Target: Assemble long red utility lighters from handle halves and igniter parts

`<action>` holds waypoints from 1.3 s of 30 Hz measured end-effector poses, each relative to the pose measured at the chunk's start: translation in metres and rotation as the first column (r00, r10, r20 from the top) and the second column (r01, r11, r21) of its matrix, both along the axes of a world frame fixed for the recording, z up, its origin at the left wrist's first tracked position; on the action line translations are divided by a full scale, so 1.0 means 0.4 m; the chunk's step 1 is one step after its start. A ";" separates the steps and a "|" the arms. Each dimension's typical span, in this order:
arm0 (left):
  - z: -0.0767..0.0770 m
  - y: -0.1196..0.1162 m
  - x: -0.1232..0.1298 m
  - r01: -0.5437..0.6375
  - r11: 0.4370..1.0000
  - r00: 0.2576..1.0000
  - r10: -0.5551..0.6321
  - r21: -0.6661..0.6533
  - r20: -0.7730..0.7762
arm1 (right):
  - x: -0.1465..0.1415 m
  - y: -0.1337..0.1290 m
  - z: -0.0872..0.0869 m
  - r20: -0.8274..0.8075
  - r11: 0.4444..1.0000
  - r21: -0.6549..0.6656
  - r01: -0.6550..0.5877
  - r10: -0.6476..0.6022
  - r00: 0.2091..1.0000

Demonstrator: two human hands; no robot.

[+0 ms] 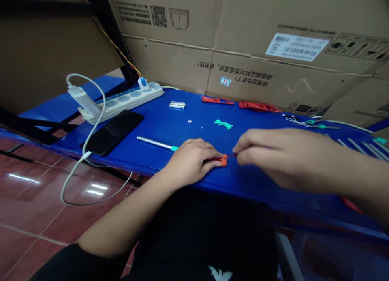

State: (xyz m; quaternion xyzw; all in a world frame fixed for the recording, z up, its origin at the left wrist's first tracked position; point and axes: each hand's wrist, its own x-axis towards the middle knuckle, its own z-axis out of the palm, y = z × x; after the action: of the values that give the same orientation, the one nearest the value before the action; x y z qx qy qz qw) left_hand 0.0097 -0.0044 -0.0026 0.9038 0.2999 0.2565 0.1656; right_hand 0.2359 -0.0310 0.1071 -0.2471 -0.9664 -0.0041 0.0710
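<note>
My left hand [194, 161] is closed around an orange-red plastic piece [224, 160], pressing it against the blue table. Only the rounded end of that piece shows past the fingertips. Opposite it, my right hand [258, 155] pinches a small thin-shafted red tool [235, 154], which looks like a small screwdriver; most of it is hidden in the fingers. Its shaft points left at the end of the orange-red piece. A metal tube [154, 142] with a teal end lies just beyond my left hand. Farther back are a teal plastic part [223, 124] and tiny white pieces [189, 121].
Red plastic pieces [259, 106] lie along the cardboard box [182, 62] at the back. A black phone [112, 133] with a white cable and a power strip [121, 100] are at left. Several metal tubes [367, 147] lie at right. The table's front edge is close to me.
</note>
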 end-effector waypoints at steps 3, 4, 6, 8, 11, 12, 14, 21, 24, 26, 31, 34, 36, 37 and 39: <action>-0.004 0.003 0.000 0.013 1.000 1.000 -0.013 -0.013 0.024 | -0.008 0.052 0.003 -0.083 0.998 -0.020 0.055 -0.056 0.995; -0.005 0.004 0.001 0.016 1.000 0.999 -0.015 -0.016 0.031 | -0.015 0.065 0.005 -0.077 0.996 -0.022 0.090 -0.091 0.993; -0.006 0.005 0.000 0.020 1.000 0.999 -0.020 -0.022 0.035 | -0.033 0.082 0.010 0.001 0.986 0.014 0.168 -0.168 0.986; -0.007 0.006 0.000 0.023 0.999 0.999 -0.022 -0.024 0.031 | -0.050 0.089 0.013 0.115 0.962 0.099 0.256 -0.266 0.957; -0.007 0.006 -0.001 0.026 0.999 0.999 -0.025 -0.019 0.031 | -0.060 0.092 0.019 0.219 0.930 0.197 0.311 -0.351 0.910; -0.007 0.006 -0.001 0.026 1.000 0.999 -0.025 -0.017 0.035 | -0.057 0.093 0.022 0.229 0.941 0.180 0.287 -0.323 0.918; -0.006 0.006 -0.001 0.024 1.000 0.999 -0.023 -0.015 0.040 | -0.048 0.096 0.034 0.238 0.979 0.057 0.194 -0.201 0.950; -0.005 0.005 -0.001 0.020 1.000 0.999 -0.019 -0.018 0.028 | -0.057 0.119 0.051 0.268 0.993 -0.024 0.113 -0.102 0.958; -0.007 0.006 -0.001 0.030 0.999 0.999 -0.030 -0.014 0.042 | -0.082 0.105 0.049 0.316 0.973 0.109 0.204 -0.229 0.921; -0.008 0.006 0.000 0.031 0.999 0.998 -0.030 -0.014 0.053 | -0.089 0.090 0.054 0.365 0.950 0.150 0.275 -0.312 0.877; -0.009 0.005 0.001 0.022 0.999 0.999 -0.021 -0.024 0.042 | -0.070 0.085 0.072 0.413 0.960 -0.017 0.279 -0.248 0.876; -0.009 0.003 0.000 0.019 0.999 0.999 -0.018 -0.027 0.034 | -0.069 0.094 0.067 0.413 0.953 0.064 0.297 -0.296 0.861; -0.007 0.003 0.000 0.018 1.000 1.000 -0.017 -0.026 0.025 | -0.072 0.095 0.061 0.408 0.932 0.189 0.309 -0.361 0.838; -0.006 0.003 0.000 0.016 1.000 1.000 -0.016 -0.026 0.017 | -0.073 0.094 0.059 0.399 0.923 0.222 0.314 -0.380 0.835; -0.003 0.003 0.001 0.013 1.000 1.000 -0.013 -0.027 -0.005 | -0.066 0.091 0.059 0.342 0.932 0.161 0.324 -0.361 0.868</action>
State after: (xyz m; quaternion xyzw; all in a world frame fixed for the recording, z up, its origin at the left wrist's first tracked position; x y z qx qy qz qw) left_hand 0.0100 -0.0033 -0.0038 0.9040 0.2980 0.2492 0.1785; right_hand 0.2096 0.0053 0.1308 -0.4058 -0.9018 -0.1102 -0.0998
